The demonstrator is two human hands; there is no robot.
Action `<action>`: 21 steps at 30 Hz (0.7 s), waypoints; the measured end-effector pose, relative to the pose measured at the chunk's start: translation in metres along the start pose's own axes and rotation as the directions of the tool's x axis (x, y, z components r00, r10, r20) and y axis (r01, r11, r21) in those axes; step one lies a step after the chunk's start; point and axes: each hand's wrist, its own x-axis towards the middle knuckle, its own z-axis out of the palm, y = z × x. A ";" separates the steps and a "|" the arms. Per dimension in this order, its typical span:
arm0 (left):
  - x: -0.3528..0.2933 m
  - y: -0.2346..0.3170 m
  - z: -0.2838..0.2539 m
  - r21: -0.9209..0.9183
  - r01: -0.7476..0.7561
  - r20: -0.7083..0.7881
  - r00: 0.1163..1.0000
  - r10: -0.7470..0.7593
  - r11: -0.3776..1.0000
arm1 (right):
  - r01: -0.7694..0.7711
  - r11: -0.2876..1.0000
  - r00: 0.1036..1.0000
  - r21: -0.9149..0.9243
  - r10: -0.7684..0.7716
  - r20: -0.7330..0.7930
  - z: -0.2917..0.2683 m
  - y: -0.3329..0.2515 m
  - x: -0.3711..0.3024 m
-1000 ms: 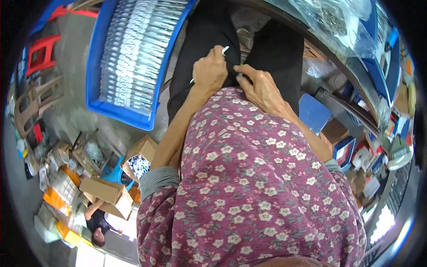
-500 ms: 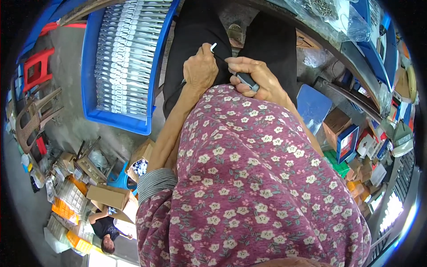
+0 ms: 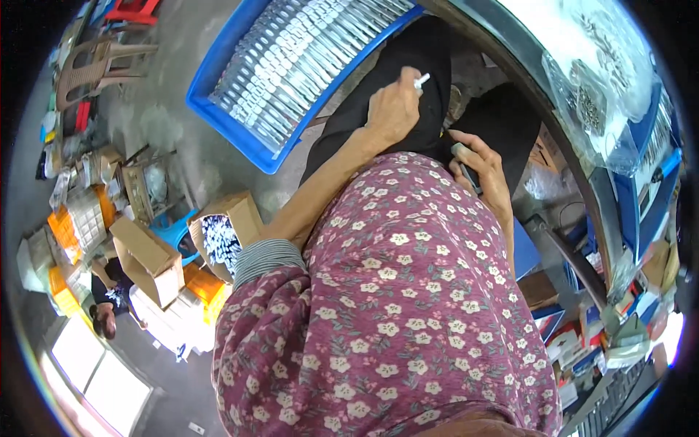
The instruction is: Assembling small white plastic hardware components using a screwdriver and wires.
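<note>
Over my lap, my left hand (image 3: 395, 109) is closed, slightly smeared by motion, with a small white rod-like piece (image 3: 421, 81) sticking out past the fingers. My right hand (image 3: 484, 169) lies lower and to the right, its fingers wrapped round a dark grey tool handle (image 3: 468, 175). The tool's working end is hard to make out against my black trousers. The two hands are apart. Beyond my left hand is a blue tray (image 3: 231, 143), filled with rows of slim silver pieces with white parts (image 3: 287, 58).
A curved table edge (image 3: 539, 80) runs along the right, with a clear bag of small metal parts (image 3: 591, 105) on it. At the left stand an open carton of white-and-blue pieces (image 3: 251, 218), another carton (image 3: 142, 266) and a brown chair (image 3: 91, 69). Another person (image 3: 109, 291) is beyond.
The view has swung, so tray and table sit further right. My hands, close together before with the tool reaching toward the white piece, have drawn apart.
</note>
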 end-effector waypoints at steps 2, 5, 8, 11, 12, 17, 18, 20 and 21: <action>0.006 -0.004 -0.022 -0.172 0.047 -0.096 0.993 -0.064 0.984 | -0.006 0.996 0.999 0.086 0.009 -0.042 -0.004 0.007 0.005; 0.017 -0.010 -0.071 -0.665 0.131 -0.033 0.979 -0.203 0.736 | -0.002 1.000 0.994 0.006 0.002 -0.113 -0.010 0.014 0.014; 0.019 -0.030 -0.116 -0.740 0.123 -0.218 0.886 -0.409 0.661 | -0.005 0.998 0.993 0.065 0.013 -0.118 -0.014 0.019 0.020; 0.012 -0.081 -0.142 -0.820 0.155 -0.246 0.773 -0.585 0.550 | -0.010 0.989 0.994 0.149 0.026 -0.107 -0.022 0.024 0.026; 0.009 -0.098 -0.143 -0.845 0.156 -0.237 0.748 -0.620 0.512 | -0.016 0.982 0.994 0.187 0.036 -0.102 -0.023 0.024 0.026; -0.009 -0.156 -0.138 -0.857 0.203 -0.286 0.578 -0.764 0.474 | -0.027 0.967 0.994 0.253 0.052 -0.093 -0.024 0.028 0.029; -0.010 -0.162 -0.135 -0.857 0.206 -0.283 0.578 -0.765 0.472 | -0.027 0.967 0.993 0.253 0.054 -0.100 -0.023 0.028 0.029; -0.010 -0.169 -0.132 -0.816 0.280 -0.298 0.547 -0.783 0.506 | -0.027 0.967 0.993 0.251 0.056 -0.106 -0.021 0.026 0.028; -0.010 -0.172 -0.130 -0.817 0.281 -0.296 0.546 -0.784 0.504 | -0.037 0.967 0.991 0.254 0.069 -0.118 -0.021 0.026 0.027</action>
